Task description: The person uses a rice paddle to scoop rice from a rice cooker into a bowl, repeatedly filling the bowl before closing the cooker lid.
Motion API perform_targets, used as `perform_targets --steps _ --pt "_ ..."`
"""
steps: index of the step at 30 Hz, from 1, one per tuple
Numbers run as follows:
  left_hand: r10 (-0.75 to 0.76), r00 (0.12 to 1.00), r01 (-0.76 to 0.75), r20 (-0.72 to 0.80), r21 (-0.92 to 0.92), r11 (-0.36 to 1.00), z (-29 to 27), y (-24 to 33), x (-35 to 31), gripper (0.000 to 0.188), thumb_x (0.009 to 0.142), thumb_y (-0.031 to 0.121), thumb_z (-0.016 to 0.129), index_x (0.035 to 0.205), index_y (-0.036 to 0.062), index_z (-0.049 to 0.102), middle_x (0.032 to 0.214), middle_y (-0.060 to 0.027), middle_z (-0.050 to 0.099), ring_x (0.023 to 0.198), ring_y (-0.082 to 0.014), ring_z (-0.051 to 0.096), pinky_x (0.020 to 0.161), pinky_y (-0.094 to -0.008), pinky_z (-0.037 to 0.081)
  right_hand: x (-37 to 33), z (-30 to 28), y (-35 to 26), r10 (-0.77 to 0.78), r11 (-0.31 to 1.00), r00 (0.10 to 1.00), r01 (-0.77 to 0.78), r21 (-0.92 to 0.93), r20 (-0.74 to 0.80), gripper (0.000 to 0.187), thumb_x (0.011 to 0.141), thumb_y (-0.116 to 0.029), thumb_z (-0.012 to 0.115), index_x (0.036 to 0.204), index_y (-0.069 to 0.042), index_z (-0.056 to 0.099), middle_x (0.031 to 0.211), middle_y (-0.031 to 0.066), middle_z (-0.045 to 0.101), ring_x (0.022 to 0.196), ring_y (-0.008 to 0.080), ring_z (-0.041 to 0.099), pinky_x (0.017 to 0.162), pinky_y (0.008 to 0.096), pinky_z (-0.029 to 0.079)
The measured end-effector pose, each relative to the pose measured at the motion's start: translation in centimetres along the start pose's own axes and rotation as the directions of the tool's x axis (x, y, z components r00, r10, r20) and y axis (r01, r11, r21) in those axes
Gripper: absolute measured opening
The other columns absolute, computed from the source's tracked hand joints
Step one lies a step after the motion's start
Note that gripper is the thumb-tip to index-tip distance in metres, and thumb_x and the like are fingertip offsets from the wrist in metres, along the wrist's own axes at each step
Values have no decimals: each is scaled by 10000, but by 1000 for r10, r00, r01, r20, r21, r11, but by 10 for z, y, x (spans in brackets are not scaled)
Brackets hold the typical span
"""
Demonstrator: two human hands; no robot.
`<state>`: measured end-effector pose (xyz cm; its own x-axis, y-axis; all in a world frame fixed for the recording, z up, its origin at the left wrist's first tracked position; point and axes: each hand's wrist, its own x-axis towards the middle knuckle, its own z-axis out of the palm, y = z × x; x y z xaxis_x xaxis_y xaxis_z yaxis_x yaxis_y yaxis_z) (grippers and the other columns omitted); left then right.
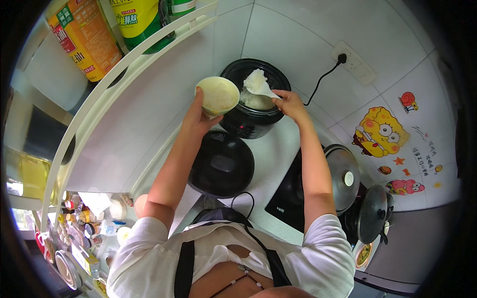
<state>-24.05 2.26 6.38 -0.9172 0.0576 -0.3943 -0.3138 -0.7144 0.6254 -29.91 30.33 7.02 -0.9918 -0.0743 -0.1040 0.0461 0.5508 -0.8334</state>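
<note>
Head view: L hand clamped on a round, pale-yellow bowl, thumb over the rim, fingers under it. Bowl's tipped so the inside faces up toward the camera, prob. to keep its mouth easy to reach; it's held just L of the cooker opening, likely so there's little gap for loose grains to drop into. Pale stuff shows at its bottom, can't tell if it's rice

R hand closed round the handle end of a white, flat-bladed paddle, prob. so fingers stay clear of the hot part. A heaped clump of white rice sits on the blade, above the open, round, black rice cooker, w/ more rice inside; anything that slips would likely fall back in

Cooker stands at the back of the white counter, near the white wall socket, prob. for the short run of black cord. A glossy black rounded lid-like piece lies in front, maybe parked there to leave the top free; can't tell if it's the cooker's own
</note>
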Motion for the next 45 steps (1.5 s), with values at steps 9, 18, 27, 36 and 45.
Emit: perform_targets --steps 9,18,27,36,45 --pt "-111 993 108 43 84 991 43 3 10 640 852 559 492 1331 165 336 1376 -76 348 1235 -286 370 983 -553 288 -42 -25 -70 -349 907 919 282 -314 -183 376 790 -232 618 1154 -140 599 796 121 660 662 232 629 625 322 475" --pt "-95 994 93 61 25 995 61 -7 19 644 841 574 497 1308 156 353 1363 -90 356 1228 -288 371 977 -560 297 -76 -3 -88 -702 395 710 318 -862 -60 311 749 -169 662 1056 -196 629 695 54 615 566 254 595 487 367 460" --pt "-89 993 92 77 -34 995 51 -10 25 645 827 586 506 1305 178 364 1360 -75 361 1237 -276 362 994 -555 289 -75 -16 -89 -581 699 790 361 -617 -197 339 771 -148 657 1108 -134 621 886 113 663 724 264 643 643 313 499" --pt "-67 997 70 29 -115 991 54 -11 29 663 811 600 519 1300 175 379 1320 -74 413 1218 -258 396 990 -561 305 -80 -22 -104 -481 821 842 335 -463 -243 316 792 -242 621 1092 -144 634 832 163 650 729 302 634 680 363 490" --pt "-42 992 45 120 -17 999 46 -15 38 671 831 574 514 1331 175 310 1381 -73 329 1261 -277 334 986 -571 291 -82 7 -117 -523 678 847 345 -649 -96 281 766 -221 641 1037 -151 657 749 141 643 660 320 617 609 401 490"
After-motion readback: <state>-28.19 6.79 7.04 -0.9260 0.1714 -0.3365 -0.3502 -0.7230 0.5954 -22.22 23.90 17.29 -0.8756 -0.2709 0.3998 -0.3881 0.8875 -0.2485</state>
